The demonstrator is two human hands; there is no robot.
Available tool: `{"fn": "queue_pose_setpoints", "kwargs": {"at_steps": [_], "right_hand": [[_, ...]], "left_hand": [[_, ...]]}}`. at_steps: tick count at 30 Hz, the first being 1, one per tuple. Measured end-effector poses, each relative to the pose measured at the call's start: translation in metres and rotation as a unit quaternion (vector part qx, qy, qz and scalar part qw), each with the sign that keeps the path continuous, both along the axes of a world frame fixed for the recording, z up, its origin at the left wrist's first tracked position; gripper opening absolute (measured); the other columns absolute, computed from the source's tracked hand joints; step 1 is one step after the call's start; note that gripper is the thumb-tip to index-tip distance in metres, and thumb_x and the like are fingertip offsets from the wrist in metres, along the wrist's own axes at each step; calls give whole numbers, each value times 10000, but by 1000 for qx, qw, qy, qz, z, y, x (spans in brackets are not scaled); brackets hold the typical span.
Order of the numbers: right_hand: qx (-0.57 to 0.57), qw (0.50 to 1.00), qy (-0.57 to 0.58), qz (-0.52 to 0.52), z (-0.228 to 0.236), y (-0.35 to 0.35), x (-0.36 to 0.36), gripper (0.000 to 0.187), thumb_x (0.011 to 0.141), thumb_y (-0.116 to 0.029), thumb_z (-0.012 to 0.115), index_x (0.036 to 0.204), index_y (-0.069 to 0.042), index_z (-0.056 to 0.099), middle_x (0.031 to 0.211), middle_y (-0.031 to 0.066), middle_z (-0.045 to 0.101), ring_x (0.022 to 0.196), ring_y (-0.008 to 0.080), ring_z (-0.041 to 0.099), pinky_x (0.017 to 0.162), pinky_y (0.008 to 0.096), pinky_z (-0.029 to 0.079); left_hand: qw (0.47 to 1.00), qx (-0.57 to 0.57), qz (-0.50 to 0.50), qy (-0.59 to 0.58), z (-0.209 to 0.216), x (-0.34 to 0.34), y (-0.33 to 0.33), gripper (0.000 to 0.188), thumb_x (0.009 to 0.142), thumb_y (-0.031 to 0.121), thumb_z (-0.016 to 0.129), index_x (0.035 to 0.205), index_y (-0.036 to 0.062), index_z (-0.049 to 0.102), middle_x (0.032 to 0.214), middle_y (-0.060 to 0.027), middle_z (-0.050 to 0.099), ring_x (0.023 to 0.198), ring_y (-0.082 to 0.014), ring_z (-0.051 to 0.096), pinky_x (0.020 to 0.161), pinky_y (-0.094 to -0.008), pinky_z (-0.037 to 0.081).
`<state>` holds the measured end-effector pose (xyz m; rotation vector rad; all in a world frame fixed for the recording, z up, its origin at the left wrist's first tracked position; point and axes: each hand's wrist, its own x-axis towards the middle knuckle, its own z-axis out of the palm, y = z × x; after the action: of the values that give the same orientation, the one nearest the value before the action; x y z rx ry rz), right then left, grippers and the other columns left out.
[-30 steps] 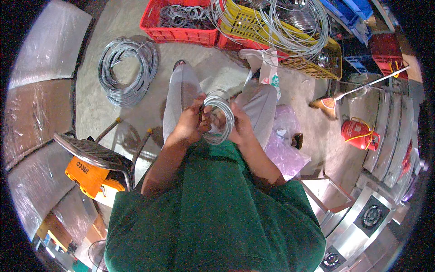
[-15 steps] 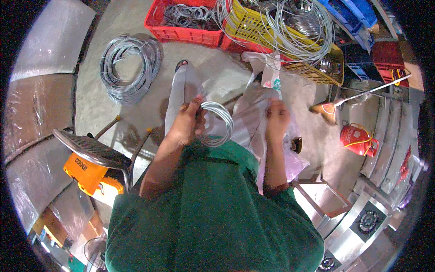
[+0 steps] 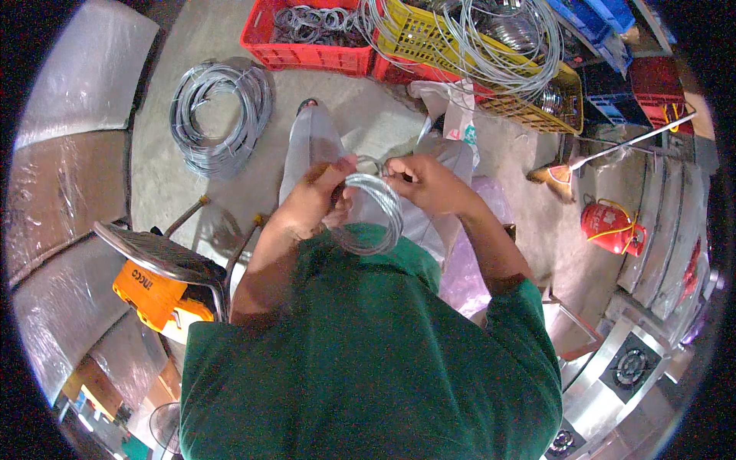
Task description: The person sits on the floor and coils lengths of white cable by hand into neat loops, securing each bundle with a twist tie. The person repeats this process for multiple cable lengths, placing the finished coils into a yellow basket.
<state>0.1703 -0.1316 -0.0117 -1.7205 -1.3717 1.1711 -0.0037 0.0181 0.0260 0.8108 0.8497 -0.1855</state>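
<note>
A small coil of silvery wire cable hangs over my lap. My left hand is closed around the coil's left side, and its fingers hide part of the strands. Just above the coil, a short loop of the same cable bridges the gap between my hands. My right hand pinches the right side of that loop, its thumb and forefinger close together. Both forearms reach in from the lower edge, past my green shirt.
A large wire coil lies on the floor at left. Ahead stand a red crate of rings and a yellow crate draped with loose wire. A broom and red gas cylinder are at right, a chair at left.
My right hand has come in from the right, where it was apart from the coil, and now grips a loop of the cable. My left hand keeps its hold.
</note>
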Motion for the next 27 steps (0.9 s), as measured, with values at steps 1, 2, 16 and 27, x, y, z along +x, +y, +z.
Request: {"fn": "queue_pose_setpoints", "kwargs": {"at_steps": [1, 2, 16, 27], "right_hand": [[-37, 994, 95, -32, -2, 1, -2, 161, 912, -170, 612, 980, -40, 678, 645, -13, 595, 574, 115, 564, 524, 277, 423], [-30, 967, 242, -79, -4, 1, -6, 154, 902, -151, 610, 971, -29, 673, 674, -12, 613, 587, 100, 565, 524, 264, 424], [122, 645, 735, -171, -66, -12, -73, 223, 931, -204, 585, 1021, -16, 664, 986, 79, 688, 918, 186, 656, 799, 306, 528], [-162, 967, 81, -180, -12, -12, -46, 357, 952, -185, 549, 1225, 46, 557, 848, 121, 674, 736, 245, 679, 617, 387, 548]], "left_hand": [[999, 15, 28, -17, -1, 4, -1, 450, 973, 440, 528, 705, 80, 518, 528, -10, 443, 397, -103, 376, 384, -278, 252], [998, 52, 42, -16, -3, 8, -1, 453, 975, 443, 524, 706, 79, 518, 530, -5, 438, 398, -102, 374, 384, -277, 252], [965, 258, 51, 6, -35, 14, -8, 515, 998, 477, 479, 680, 74, 521, 534, 16, 436, 416, -83, 376, 392, -278, 297], [868, 490, 68, 47, -45, 4, -24, 537, 1022, 388, 455, 721, -39, 582, 572, -84, 518, 515, -195, 512, 512, -392, 408]]}}
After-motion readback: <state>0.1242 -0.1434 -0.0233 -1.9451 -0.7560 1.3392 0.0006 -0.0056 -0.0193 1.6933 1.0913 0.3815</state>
